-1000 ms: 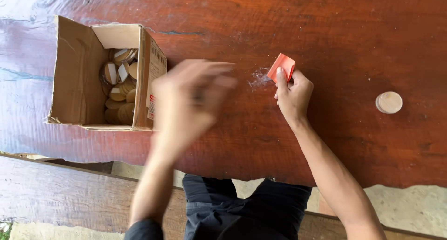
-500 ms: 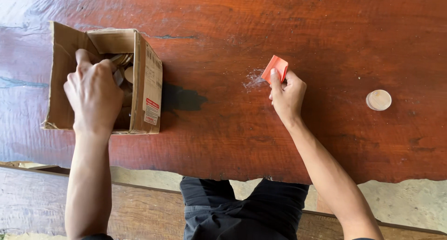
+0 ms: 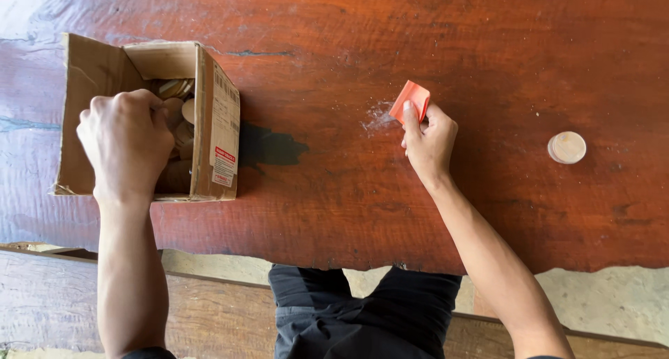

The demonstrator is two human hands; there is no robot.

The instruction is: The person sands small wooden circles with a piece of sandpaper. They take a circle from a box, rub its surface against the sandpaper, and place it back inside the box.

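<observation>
Below me, a broad slab table (image 3: pixel 432 212) of reddish-brown wood fills the view, its grain streaked dark, its near edge rough and wavy, with a dark stain (image 3: pixel 275 148) just right of the carton. Under that edge I see a wooden bench plank (image 3: pixel 63 296), pale ground, and my own dark trousers (image 3: pixel 362 317). Daylight glares off the far left corner of the top.

One open cardboard box (image 3: pixel 216 132) sits at the left of the table, flaps up, a printed label on its right side. It holds a heap of round wooden discs (image 3: pixel 182 111); I can make out about five or six, the others hidden by my hand. My left hand (image 3: pixel 125 139) is down inside the box over the discs, fingers curled closed; I cannot tell whether it grips one.

My right hand (image 3: pixel 428 139) rests near the table's middle, pinching one folded piece of orange sandpaper (image 3: pixel 410 100) between thumb and fingers, its tip raised. Just beside it lies one small patch of pale dust (image 3: pixel 376 116). One more round wooden disc (image 3: pixel 566 147) lies flat and alone, well apart to the right.
</observation>
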